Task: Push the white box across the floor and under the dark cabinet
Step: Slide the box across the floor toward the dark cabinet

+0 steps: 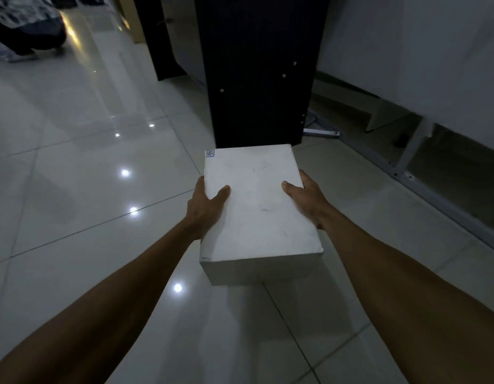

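Note:
A white box (257,206) sits on the glossy tiled floor in the middle of the view, with a small label at its far left corner. My left hand (205,206) grips its left side, thumb on the lid. My right hand (306,199) grips its right side, thumb on the lid too. The fingers of both hands are hidden behind the box's sides. The dark cabinet (257,73) stands directly beyond the box, and its side panel meets the box's far edge.
A grey metal frame (423,187) and a pale wall or unit (434,65) run along the right. At the top left a person (24,26) crouches on the floor. Pale tiled floor (74,176) stretches to the left.

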